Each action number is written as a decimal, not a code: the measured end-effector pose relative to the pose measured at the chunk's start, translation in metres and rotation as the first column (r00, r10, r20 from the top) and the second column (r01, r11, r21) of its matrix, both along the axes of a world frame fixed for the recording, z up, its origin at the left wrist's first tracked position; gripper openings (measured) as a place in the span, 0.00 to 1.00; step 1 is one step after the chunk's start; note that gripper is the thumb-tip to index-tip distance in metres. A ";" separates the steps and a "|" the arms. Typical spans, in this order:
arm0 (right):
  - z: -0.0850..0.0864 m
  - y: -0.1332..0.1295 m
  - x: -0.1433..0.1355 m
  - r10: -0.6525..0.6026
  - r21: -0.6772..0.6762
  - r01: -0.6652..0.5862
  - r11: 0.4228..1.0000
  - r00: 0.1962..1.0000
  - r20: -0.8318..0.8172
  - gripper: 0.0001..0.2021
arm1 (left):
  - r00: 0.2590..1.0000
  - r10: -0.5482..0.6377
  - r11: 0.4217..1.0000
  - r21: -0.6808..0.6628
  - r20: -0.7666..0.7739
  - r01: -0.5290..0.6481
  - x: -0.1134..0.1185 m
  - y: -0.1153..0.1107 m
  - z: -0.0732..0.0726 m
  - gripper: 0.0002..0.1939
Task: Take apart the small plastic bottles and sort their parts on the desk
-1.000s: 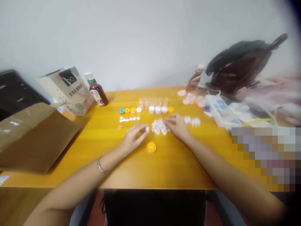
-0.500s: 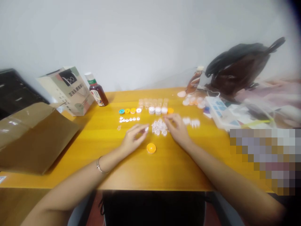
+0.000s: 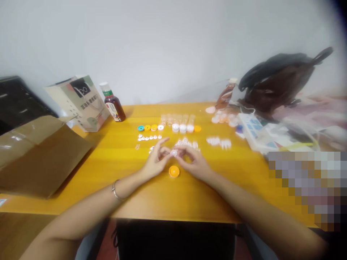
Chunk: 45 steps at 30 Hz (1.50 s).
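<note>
My left hand (image 3: 157, 161) and my right hand (image 3: 193, 161) meet over the middle of the table. Both pinch a small whitish clear plastic piece (image 3: 174, 153) between thumb and fingertips; its exact kind is too blurred to tell. One finger of my left hand sticks up, off the piece. Just below lies a round orange cap (image 3: 174, 171). Behind my right fingers is a pile of small clear plastic pieces (image 3: 185, 142), partly covered by that hand. Small white pieces (image 3: 150, 137) form rows beyond my left hand.
Farther back stand a row of coloured caps (image 3: 147, 128), white caps (image 3: 182, 128) and clear little cups (image 3: 177, 119). Left are a cardboard box (image 3: 40, 155), a paper bag (image 3: 86, 104) and a dark bottle (image 3: 114, 104). A white compartment box (image 3: 251, 131) and black bag (image 3: 279, 79) lie right.
My right hand has drawn back from the clear pile, moving left and nearer to me. It now meets my left hand at the small piece. One left finger has lifted.
</note>
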State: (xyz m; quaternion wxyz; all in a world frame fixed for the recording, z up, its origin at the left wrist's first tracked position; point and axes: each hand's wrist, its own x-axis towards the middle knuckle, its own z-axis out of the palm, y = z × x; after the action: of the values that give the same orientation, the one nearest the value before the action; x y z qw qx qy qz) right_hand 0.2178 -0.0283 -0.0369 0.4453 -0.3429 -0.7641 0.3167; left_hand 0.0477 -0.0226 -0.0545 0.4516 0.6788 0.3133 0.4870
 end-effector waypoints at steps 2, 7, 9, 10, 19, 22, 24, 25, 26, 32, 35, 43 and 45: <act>-0.002 0.000 -0.002 0.021 -0.033 -0.021 0.999 1.000 -0.010 0.11 | 0.999 -0.037 0.999 -0.034 0.021 0.037 0.001 -0.001 0.001 0.27; -0.004 0.000 -0.004 -0.035 -0.083 0.031 0.996 0.998 -0.049 0.08 | 1.000 0.011 0.999 -0.040 0.004 -0.011 0.001 -0.002 0.003 0.21; -0.004 -0.001 -0.004 -0.056 -0.083 0.049 0.995 0.995 -0.088 0.07 | 0.992 0.093 0.995 -0.020 -0.086 -0.095 -0.001 -0.002 0.004 0.13; -0.003 -0.002 -0.004 -0.060 -0.085 0.051 0.995 0.992 -0.107 0.07 | 0.981 0.116 0.993 -0.005 -0.155 -0.118 -0.002 -0.002 0.005 0.11; -0.001 -0.004 -0.004 0.033 -0.159 -0.065 0.985 0.980 -0.196 0.09 | 0.944 0.018 0.999 0.033 -0.330 -0.007 -0.004 -0.002 0.008 0.13; -0.001 -0.003 -0.004 0.050 -0.169 -0.085 0.982 0.978 -0.203 0.09 | 0.940 0.045 0.999 0.026 -0.339 -0.039 -0.004 -0.001 0.007 0.12; 0.000 -0.003 -0.004 0.029 -0.188 -0.069 0.980 0.978 -0.208 0.09 | 0.936 0.067 0.998 0.024 -0.346 -0.063 -0.005 -0.001 0.006 0.12; 0.000 -0.003 -0.004 0.011 -0.205 -0.056 0.977 0.977 -0.213 0.10 | 0.933 0.079 0.997 0.027 -0.351 -0.074 -0.005 -0.001 0.006 0.12; 0.000 -0.002 -0.004 -0.007 -0.225 -0.043 0.973 0.976 -0.217 0.10 | 0.929 0.091 0.996 0.034 -0.358 -0.084 -0.005 -0.001 0.006 0.12; 0.009 -0.004 -0.006 -0.019 -0.360 -0.072 0.930 0.970 -0.242 0.07 | 0.915 0.151 0.987 0.109 -0.375 -0.118 -0.002 -0.004 0.008 0.12; 0.016 -0.007 -0.008 -0.024 -0.404 -0.086 0.911 0.965 -0.261 0.08 | 0.917 0.171 0.983 0.118 -0.361 -0.137 -0.002 -0.006 0.009 0.12; 0.018 -0.007 -0.009 -0.106 -0.471 -0.021 0.882 0.965 -0.241 0.08 | 0.914 0.178 0.984 0.085 -0.364 -0.158 -0.001 -0.006 0.009 0.11; 0.016 -0.006 -0.010 -0.137 -0.483 0.003 0.876 0.961 -0.242 0.07 | 0.920 0.166 0.986 0.059 -0.355 -0.155 0.000 -0.006 0.008 0.12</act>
State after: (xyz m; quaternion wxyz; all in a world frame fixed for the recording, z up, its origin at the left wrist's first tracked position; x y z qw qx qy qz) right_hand 0.2080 -0.0346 -0.0207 0.4575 -0.4235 -0.5816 0.5226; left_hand 0.0475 -0.0281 -0.0465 0.3353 0.7348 0.4377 0.3951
